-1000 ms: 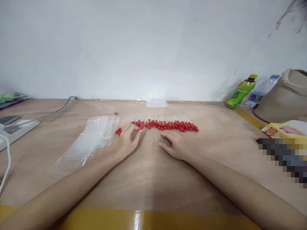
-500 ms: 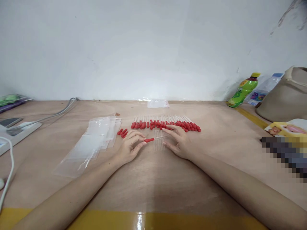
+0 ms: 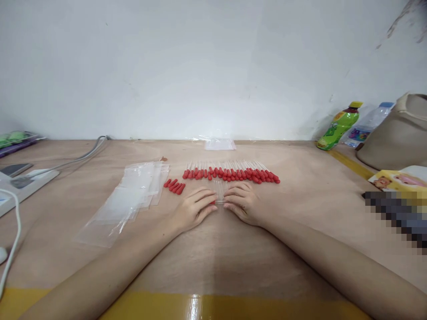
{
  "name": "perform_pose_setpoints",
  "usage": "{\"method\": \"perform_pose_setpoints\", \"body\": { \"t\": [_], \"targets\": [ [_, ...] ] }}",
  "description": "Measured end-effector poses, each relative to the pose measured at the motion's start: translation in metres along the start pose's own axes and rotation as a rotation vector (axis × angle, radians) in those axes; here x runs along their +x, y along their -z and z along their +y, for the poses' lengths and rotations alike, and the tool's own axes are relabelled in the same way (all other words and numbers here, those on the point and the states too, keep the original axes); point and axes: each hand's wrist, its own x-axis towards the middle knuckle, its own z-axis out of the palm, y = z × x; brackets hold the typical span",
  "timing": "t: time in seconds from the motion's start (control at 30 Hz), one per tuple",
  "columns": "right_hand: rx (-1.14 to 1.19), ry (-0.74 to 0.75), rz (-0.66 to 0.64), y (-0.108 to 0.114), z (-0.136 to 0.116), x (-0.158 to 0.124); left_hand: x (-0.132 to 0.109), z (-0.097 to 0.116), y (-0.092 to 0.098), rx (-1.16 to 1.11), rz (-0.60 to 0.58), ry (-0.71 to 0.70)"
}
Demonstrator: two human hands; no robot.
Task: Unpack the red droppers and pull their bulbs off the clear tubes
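My left hand (image 3: 198, 206) is closed around a red rubber dropper bulb (image 3: 212, 203), mostly covered by my fingers. A clear thin glass tube (image 3: 220, 202) runs from the bulb to my right hand (image 3: 243, 203), whose fingers are closed on its other end. Beneath and behind that tube lie several bare glass tubes (image 3: 220, 187). Farther back is a row of droppers with red bulbs (image 3: 230, 174), their clear tips pointing at the wall. Several loose red bulbs (image 3: 175, 186) rest just left of my left hand.
Clear plastic zip bags (image 3: 133, 191) lie overlapping on the left, near a white power strip (image 3: 33, 184) with cables. Another bag (image 3: 219, 144) lies by the wall. On the right stand a green bottle (image 3: 338, 126), a clear bottle (image 3: 370, 124) and a beige bag (image 3: 396, 133).
My hands have come closer together and slightly nearer to me. More of the bulb and tube is covered by my fingers, and the loose bulbs on the left are more exposed.
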Motion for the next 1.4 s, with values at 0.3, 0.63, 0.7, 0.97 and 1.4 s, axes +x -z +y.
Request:
{"method": "perform_pose_setpoints", "body": {
  "t": [0.3, 0.63, 0.7, 0.97, 1.4],
  "targets": [
    [0.052, 0.029, 0.032, -0.007, -0.006, 0.002, 0.000, 0.003, -0.006, 0.143, 0.091, -0.114],
    [0.065, 0.115, 0.117, -0.010, -0.010, 0.000, 0.000, 0.003, -0.006, 0.152, 0.035, -0.164],
    [0.052, 0.146, 0.123, -0.011, -0.010, -0.001, -0.001, 0.003, -0.005, 0.145, 0.010, -0.155],
    [-0.103, 0.295, 0.166, -0.004, -0.010, -0.002, -0.001, 0.006, 0.000, 0.092, -0.022, -0.119],
    [-0.123, 0.380, 0.131, 0.007, 0.000, -0.010, -0.008, 0.002, 0.001, 0.013, -0.016, -0.074]
  ]
}}
